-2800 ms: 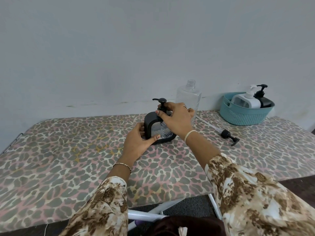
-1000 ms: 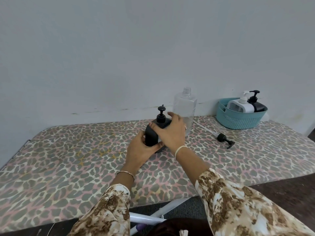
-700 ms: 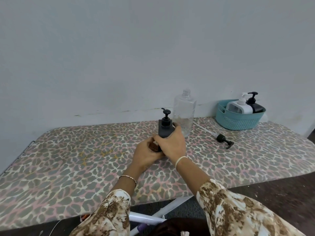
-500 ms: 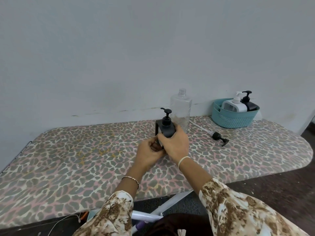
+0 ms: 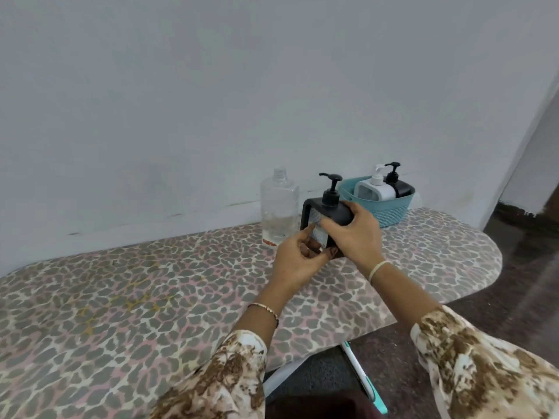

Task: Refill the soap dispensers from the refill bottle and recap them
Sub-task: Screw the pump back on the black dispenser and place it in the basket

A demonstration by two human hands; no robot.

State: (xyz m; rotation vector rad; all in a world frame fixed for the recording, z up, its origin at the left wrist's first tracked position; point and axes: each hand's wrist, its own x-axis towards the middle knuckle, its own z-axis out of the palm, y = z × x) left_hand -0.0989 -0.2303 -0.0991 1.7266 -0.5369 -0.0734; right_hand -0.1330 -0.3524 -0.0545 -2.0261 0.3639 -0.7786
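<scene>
I hold a black soap dispenser point(image 5: 331, 210) with its pump cap on, lifted above the board and upright. My right hand point(image 5: 354, 234) grips its right side and top. My left hand point(image 5: 298, 258) holds its lower left corner, thumb on the clear front window. Behind it to the left stands the clear refill bottle point(image 5: 279, 208), uncapped, with a little liquid at the bottom. A white dispenser point(image 5: 375, 189) and another black dispenser point(image 5: 396, 184) stand capped in the teal basket point(image 5: 390, 210).
The leopard-print ironing board point(image 5: 151, 297) runs from the left edge to a rounded end at the right. A grey wall rises directly behind it. Dark floor and a white board leg point(image 5: 361, 376) show below the front edge.
The black dispenser has been lifted off the board and carried right toward the basket. The view has swung right. The loose pump lying on the board is hidden now.
</scene>
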